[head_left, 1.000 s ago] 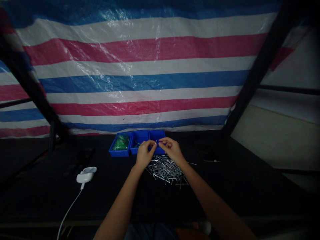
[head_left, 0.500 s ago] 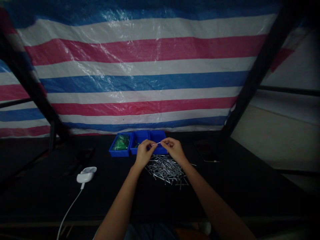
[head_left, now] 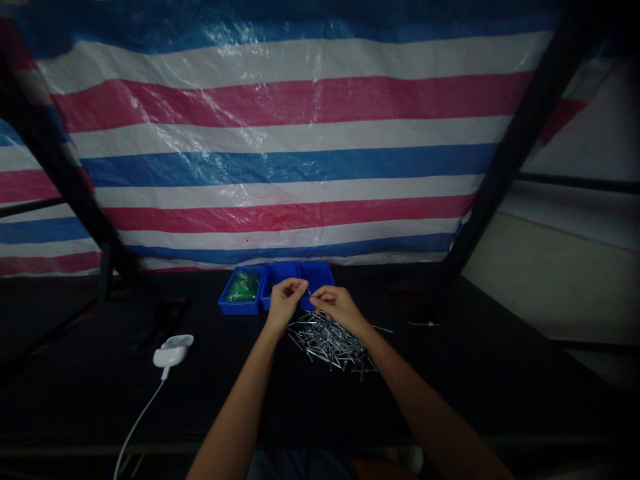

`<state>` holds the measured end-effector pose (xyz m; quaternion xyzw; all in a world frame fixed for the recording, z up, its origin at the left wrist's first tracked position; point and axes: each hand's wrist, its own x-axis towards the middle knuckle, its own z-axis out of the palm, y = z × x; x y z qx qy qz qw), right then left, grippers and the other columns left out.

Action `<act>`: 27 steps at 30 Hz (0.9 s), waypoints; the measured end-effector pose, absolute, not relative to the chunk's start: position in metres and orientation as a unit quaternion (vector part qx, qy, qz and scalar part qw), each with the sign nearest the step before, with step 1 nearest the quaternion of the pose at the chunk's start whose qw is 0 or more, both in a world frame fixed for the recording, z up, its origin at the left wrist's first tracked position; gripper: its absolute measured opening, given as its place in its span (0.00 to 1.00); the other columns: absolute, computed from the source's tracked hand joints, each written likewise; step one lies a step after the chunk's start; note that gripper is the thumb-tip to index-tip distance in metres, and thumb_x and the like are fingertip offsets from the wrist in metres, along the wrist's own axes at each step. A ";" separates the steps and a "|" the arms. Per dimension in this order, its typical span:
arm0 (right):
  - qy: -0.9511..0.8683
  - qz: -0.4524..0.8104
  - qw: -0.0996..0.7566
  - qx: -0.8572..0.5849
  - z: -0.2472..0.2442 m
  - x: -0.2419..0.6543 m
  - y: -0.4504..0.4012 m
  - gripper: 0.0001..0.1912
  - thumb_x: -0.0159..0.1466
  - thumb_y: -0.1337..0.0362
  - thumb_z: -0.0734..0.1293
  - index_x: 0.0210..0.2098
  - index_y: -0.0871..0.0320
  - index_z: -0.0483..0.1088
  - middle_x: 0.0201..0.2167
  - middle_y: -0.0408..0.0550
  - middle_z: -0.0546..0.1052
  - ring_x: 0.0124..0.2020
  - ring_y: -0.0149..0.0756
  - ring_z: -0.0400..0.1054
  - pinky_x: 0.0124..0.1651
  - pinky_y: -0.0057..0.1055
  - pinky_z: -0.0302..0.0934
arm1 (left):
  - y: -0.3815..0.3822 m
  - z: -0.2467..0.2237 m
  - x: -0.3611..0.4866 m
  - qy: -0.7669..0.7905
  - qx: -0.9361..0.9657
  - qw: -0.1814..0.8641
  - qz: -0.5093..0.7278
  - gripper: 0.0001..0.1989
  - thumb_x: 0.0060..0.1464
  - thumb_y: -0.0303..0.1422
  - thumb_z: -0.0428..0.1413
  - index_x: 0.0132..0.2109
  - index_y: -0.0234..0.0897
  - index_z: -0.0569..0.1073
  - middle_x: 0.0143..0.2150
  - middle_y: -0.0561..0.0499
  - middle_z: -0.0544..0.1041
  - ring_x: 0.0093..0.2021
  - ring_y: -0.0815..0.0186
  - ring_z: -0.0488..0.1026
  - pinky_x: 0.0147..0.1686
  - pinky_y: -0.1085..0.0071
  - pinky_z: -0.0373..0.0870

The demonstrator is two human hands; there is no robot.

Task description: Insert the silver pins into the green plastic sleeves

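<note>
A striped tarpaulin [head_left: 280, 147] hangs beyond my black table [head_left: 100, 400], where blue bins [head_left: 300, 277] stand behind a heap of metal pins [head_left: 327, 343]. My left hand [head_left: 285, 305] and right hand [head_left: 339, 310] are curled, just apart, above the heap; a small pin [head_left: 309, 291] sits between them, but I cannot tell whether either hand is clamped on it.

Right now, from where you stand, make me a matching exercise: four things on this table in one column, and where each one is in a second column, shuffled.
Things:
1. Pile of metal pins
2. White earbud case
3. Green bundle
4. Phone

Places:
A. Inside the leftmost blue bin
B. On the black table, in front of the blue bins
C. Far to the right, beyond the right hand
D. To the left, joined to a white cable

Pairs: 1-B, 2-D, 3-A, 4-C.
</note>
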<state>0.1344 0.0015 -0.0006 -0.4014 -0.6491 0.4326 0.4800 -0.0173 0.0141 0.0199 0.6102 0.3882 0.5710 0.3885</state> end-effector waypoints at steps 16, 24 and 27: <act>-0.644 0.395 0.500 -0.424 -0.001 0.135 0.002 0.15 0.54 0.54 0.66 0.31 0.60 0.69 0.17 0.42 0.72 0.11 0.25 0.59 0.13 0.21 0.51 | 0.009 0.024 -0.013 0.362 0.607 0.447 0.548 0.14 0.44 0.41 0.60 0.31 0.32 0.75 0.26 0.50 0.75 0.28 0.68 0.71 0.30 0.73 0.66; -0.592 0.423 0.562 -0.394 0.000 0.142 0.009 0.16 0.53 0.54 0.67 0.35 0.59 0.69 0.19 0.42 0.72 0.11 0.25 0.58 0.13 0.22 0.50 | 0.004 0.028 -0.010 0.317 0.623 0.491 0.520 0.13 0.42 0.37 0.62 0.33 0.31 0.75 0.30 0.48 0.78 0.32 0.66 0.73 0.36 0.71 0.68; -0.565 0.443 0.583 -0.380 0.007 0.146 0.008 0.15 0.52 0.56 0.67 0.36 0.58 0.71 0.21 0.40 0.71 0.12 0.23 0.57 0.15 0.23 0.50 | 0.002 0.027 -0.007 0.309 0.629 0.505 0.504 0.13 0.40 0.36 0.64 0.33 0.31 0.74 0.29 0.49 0.77 0.31 0.67 0.73 0.35 0.72 0.67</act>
